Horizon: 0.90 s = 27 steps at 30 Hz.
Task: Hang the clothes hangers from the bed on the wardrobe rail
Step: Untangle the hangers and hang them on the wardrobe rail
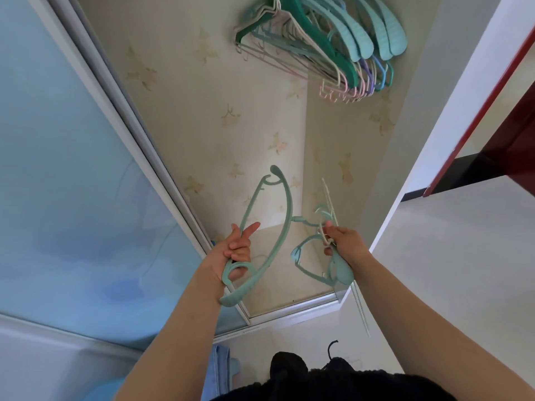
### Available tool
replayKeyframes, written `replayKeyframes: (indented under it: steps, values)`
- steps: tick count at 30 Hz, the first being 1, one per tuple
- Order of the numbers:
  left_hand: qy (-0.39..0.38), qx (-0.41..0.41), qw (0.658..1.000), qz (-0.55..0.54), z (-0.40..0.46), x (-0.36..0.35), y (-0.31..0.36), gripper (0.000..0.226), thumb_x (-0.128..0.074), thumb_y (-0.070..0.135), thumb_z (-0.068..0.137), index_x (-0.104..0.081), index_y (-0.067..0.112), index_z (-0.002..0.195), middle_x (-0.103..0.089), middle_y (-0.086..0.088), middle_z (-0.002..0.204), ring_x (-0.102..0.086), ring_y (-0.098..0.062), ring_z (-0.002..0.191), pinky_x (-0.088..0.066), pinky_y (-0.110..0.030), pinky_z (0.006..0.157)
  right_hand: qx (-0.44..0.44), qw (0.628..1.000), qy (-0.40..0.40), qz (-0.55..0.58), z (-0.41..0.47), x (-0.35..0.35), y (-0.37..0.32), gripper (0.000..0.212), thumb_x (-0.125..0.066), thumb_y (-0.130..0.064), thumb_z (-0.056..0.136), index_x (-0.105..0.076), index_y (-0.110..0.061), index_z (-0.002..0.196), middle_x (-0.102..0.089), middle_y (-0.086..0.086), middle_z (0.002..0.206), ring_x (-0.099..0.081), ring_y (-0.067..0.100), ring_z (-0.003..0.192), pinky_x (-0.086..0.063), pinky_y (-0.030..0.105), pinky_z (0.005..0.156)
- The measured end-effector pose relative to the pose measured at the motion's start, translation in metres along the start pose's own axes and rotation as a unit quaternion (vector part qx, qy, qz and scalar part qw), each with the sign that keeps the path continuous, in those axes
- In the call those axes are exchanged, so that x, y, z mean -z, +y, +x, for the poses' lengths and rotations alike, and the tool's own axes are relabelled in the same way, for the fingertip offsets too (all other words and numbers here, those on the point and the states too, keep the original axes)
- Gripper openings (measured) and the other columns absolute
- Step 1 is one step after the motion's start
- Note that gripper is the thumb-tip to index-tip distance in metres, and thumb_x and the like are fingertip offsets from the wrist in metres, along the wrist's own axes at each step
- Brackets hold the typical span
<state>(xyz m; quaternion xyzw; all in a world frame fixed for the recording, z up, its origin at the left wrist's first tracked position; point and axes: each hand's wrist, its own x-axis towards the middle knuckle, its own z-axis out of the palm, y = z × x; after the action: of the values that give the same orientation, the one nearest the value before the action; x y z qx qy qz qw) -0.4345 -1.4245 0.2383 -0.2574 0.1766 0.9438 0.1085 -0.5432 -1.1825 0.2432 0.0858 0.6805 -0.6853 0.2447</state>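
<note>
While the left hand grips one mint hanger at frame centre, the right hand clutches a hanger bundle; hung hangers crowd the upper right.

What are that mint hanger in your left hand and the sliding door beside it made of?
The mint hanger in the left hand looks like matte moulded plastic: one smooth, even-coloured piece. The sliding door seems frosted blue glass or acrylic in a pale, metal-looking frame.

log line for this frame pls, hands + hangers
left hand: holds one teal hanger | right hand: grips bunch of hangers | hung hangers: on rail above | stage: in front of open wardrobe
</note>
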Motion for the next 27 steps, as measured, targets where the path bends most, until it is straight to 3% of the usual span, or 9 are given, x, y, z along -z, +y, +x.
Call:
replayKeyframes:
  steps: [5,9,13,15,17,19,21,25,27]
  values:
    - [-0.024,0.003,1.0,-0.006,-0.007,0.007,0.005,0.048,-0.062,0.034,0.084,-0.063,0.001,0.119,-0.04,0.007,0.045,-0.036,-0.004,0.028,-0.036,-0.013,0.03,0.038,0.999,0.001,0.017,0.004,-0.005,-0.005,0.03,-0.065,-0.037,0.089,-0.066,-0.007,0.087,-0.05,0.0,0.057,-0.044,0.011,0.042,-0.042,0.021,0.046]
    - [-0.031,-0.005,0.999,0.033,-0.007,0.005,0.007,0.064,-0.086,0.022,0.061,-0.065,0.001,0.116,-0.039,0.007,0.046,-0.035,-0.003,0.028,-0.037,-0.015,0.03,0.066,0.998,0.006,-0.014,0.003,-0.007,-0.009,0.035,-0.063,-0.037,0.09,-0.06,-0.011,0.067,-0.05,0.001,0.055,-0.044,0.013,0.043,-0.043,0.025,0.052]
    - [0.082,-0.038,0.978,0.187,-0.008,-0.016,0.012,0.049,-0.06,0.038,0.088,-0.054,0.005,0.123,-0.049,0.004,0.059,-0.038,-0.002,0.035,-0.038,-0.016,0.034,0.089,0.994,0.051,-0.025,0.004,-0.011,-0.016,0.033,-0.061,-0.029,0.093,-0.055,-0.004,0.073,-0.049,0.007,0.06,-0.045,0.012,0.039,-0.04,0.019,0.044]
    - [0.134,-0.073,0.927,0.343,-0.009,-0.024,0.017,0.053,-0.063,0.044,0.087,-0.049,0.011,0.127,-0.061,0.001,0.078,-0.054,-0.007,0.048,-0.048,-0.023,0.044,0.095,0.993,0.072,-0.013,0.006,-0.013,-0.021,0.029,-0.06,-0.027,0.093,-0.054,-0.005,0.076,-0.049,0.008,0.059,-0.044,0.013,0.038,-0.04,0.019,0.042]
    - [0.152,-0.106,0.819,0.543,-0.011,-0.028,0.021,0.072,-0.067,0.062,0.077,-0.042,0.032,0.138,-0.056,-0.002,0.124,-0.068,-0.015,0.089,-0.057,-0.035,0.08,0.092,0.991,0.093,-0.009,0.009,-0.013,-0.026,0.03,-0.059,-0.026,0.093,-0.053,-0.007,0.072,-0.049,0.008,0.057,-0.044,0.016,0.043,-0.04,0.024,0.047]
    - [0.118,-0.098,0.722,0.674,-0.013,-0.029,0.023,0.078,-0.063,0.083,0.058,-0.045,0.052,0.127,-0.031,-0.001,0.152,-0.05,-0.027,0.128,-0.041,-0.048,0.106,0.087,0.99,0.113,-0.006,0.012,-0.012,-0.029,0.031,-0.059,-0.026,0.093,-0.053,-0.008,0.067,-0.05,0.008,0.056,-0.044,0.019,0.047,-0.04,0.028,0.053]
    - [0.083,-0.052,0.664,0.742,-0.02,-0.039,0.018,0.07,-0.049,0.089,0.061,-0.054,0.052,0.12,-0.02,0.002,0.158,-0.033,-0.025,0.14,-0.029,-0.049,0.114,0.082,0.988,0.129,-0.008,0.015,-0.012,-0.032,0.033,-0.059,-0.025,0.092,-0.053,-0.01,0.063,-0.052,0.008,0.056,-0.045,0.02,0.049,-0.041,0.029,0.056]
    - [0.078,0.008,0.666,0.742,-0.035,-0.057,0.011,0.076,-0.024,0.085,0.078,-0.073,0.033,0.104,-0.062,0.003,0.11,-0.057,-0.017,0.102,-0.041,-0.035,0.1,0.082,0.986,0.144,-0.01,0.019,-0.016,-0.034,0.035,-0.058,-0.023,0.091,-0.051,-0.01,0.06,-0.051,0.008,0.057,-0.045,0.022,0.051,-0.042,0.031,0.059]
    - [0.053,-0.006,0.627,0.778,-0.036,-0.058,0.008,0.069,-0.033,0.085,0.077,-0.072,0.034,0.103,-0.054,0.013,0.129,-0.053,-0.012,0.114,-0.04,-0.035,0.105,0.083,0.986,0.142,-0.007,0.021,-0.019,-0.037,0.034,-0.058,-0.022,0.091,-0.05,-0.01,0.06,-0.051,0.008,0.056,-0.045,0.022,0.052,-0.042,0.032,0.059]
